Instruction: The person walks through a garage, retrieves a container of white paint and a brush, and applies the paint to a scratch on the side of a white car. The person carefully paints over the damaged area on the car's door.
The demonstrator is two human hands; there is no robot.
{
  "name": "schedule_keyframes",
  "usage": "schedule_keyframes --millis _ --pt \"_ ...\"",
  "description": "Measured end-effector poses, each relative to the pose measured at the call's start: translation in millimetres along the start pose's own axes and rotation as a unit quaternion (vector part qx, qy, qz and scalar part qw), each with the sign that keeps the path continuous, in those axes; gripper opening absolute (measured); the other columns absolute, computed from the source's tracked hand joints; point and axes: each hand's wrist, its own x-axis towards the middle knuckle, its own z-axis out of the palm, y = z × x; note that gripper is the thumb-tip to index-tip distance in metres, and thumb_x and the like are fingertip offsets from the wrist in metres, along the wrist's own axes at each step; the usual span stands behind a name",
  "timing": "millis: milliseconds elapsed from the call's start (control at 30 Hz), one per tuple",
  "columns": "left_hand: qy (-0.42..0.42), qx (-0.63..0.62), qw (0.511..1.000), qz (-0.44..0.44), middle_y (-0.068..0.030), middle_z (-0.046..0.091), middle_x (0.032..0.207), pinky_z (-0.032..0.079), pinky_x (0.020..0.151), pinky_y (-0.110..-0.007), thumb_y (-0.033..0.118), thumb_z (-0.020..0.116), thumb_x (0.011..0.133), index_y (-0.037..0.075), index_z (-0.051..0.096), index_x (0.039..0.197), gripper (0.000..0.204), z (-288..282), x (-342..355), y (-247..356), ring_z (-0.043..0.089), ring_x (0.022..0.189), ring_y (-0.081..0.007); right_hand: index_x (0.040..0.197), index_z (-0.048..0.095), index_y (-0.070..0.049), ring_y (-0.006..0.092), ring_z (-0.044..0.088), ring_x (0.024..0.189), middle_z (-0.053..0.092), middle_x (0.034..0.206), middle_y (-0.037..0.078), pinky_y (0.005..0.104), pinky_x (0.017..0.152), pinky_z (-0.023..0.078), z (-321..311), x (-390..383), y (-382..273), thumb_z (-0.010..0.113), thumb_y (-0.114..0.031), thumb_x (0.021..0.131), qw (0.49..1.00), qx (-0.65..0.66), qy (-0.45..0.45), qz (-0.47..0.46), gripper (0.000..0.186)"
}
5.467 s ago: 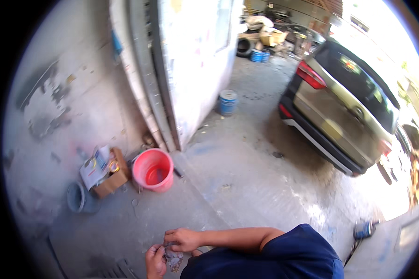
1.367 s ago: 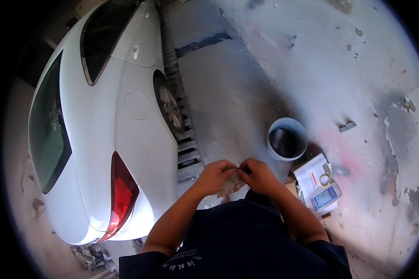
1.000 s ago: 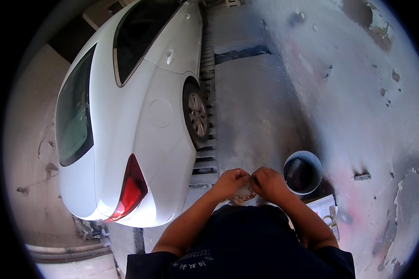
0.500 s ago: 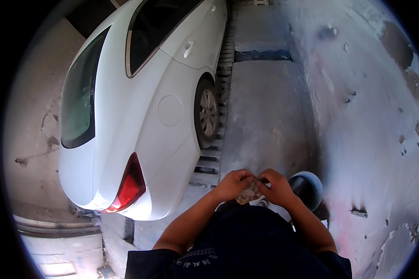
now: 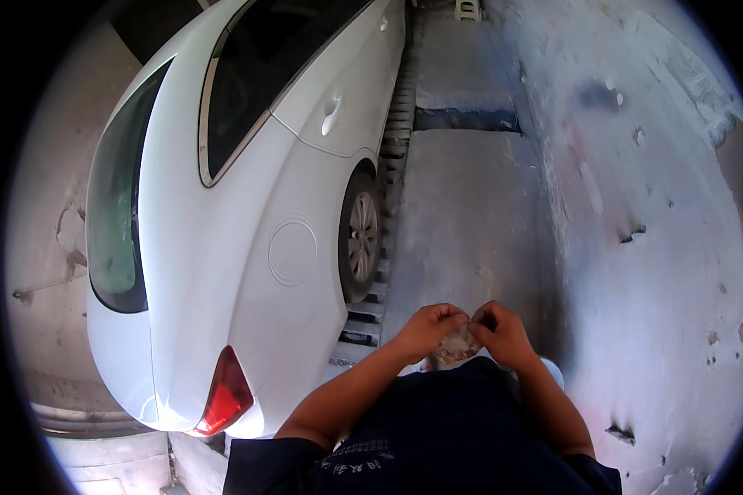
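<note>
In front of my dark shirt, my left hand and my right hand meet at their fingertips. Both are closed in a pinch; whatever they hold is too small or too hidden to name. Just beneath the fingers shows a mottled brown and whitish surface, partly covered by my hands and shirt, its kind unclear. Beside my right forearm, the pale curved rim of a bucket peeks out, mostly hidden by the arm.
A white car stands close on my left, its red tail light near my left elbow. Slotted grating runs beside its wheel. To the right rises a stained, chipped wall. Far ahead stands a small pale stool.
My view has shifted forward, so the car and floor sit lower in the picture. The bucket has slipped mostly behind my right arm. My hands stay pinched together, slightly further right.
</note>
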Motion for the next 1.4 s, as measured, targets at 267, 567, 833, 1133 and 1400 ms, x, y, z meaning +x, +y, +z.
schedule_keyframes --millis 267,567,833,1133,1400 --pt "0.047 0.037 0.998 0.013 -0.0064 0.066 0.096 0.05 0.078 -0.027 0.017 0.059 0.095 -0.002 0.064 0.107 0.022 0.4 104.6 34.3 0.061 0.086 -0.0123 0.085 0.06 -0.001 0.0198 0.063 0.07 0.063 0.081 0.011 0.0287 0.065 0.049 -58.4 96.4 11.2 0.069 -0.004 0.08 0.975 -0.127 0.052 -0.173 0.011" --pt "0.128 0.094 0.986 0.054 -0.0073 0.067 0.092 0.05 0.078 -0.028 0.019 0.056 0.096 -0.001 0.064 0.106 0.023 36.1 228.9 105.7 0.061 0.085 -0.0122 0.09 0.062 -0.001 0.0244 0.066 0.076 0.063 0.086 0.013 0.0331 0.068 0.053 -178.2 212.6 11.1 0.066 -0.005 0.082 0.972 -0.079 -0.034 -0.219 0.01" --pt "0.158 0.132 0.973 0.101 -0.0106 0.068 0.094 0.05 0.077 -0.03 0.022 0.06 0.093 0.002 0.066 0.105 0.025 41.3 288.3 171.9 0.064 0.085 -0.016 0.091 0.06 0.001 0.0151 0.065 0.076 0.068 0.084 0.01 0.0297 0.068 0.052 -240.9 292.8 -6.9 0.067 -0.006 0.083 0.989 0.0 -0.108 -0.103 0.013" --pt "0.173 0.048 0.981 0.068 -0.006 0.067 0.088 0.05 0.072 -0.028 0.022 0.062 0.093 0.0 0.066 0.103 0.025 10.9 386.0 202.8 0.061 0.079 -0.011 0.088 0.056 -0.001 0.0241 0.065 0.072 0.062 0.083 0.013 0.0348 0.065 0.052 -266.8 385.0 -18.7 0.067 -0.006 0.079 0.961 -0.147 -0.038 -0.231 0.015" --pt "0.2 -0.015 0.976 0.08 -0.0076 0.068 0.09 0.051 0.077 -0.029 0.022 0.062 0.091 -0.001 0.066 0.1 0.025 -42.5 495.6 248.3 0.062 0.082 -0.0135 0.093 0.06 -0.003 0.0324 0.059 0.088 0.06 0.098 0.012 0.0429 0.074 0.05 -283.6 490.5 -53.0 0.065 -0.005 0.071 0.795 -0.43 0.034 -0.426 0.023"
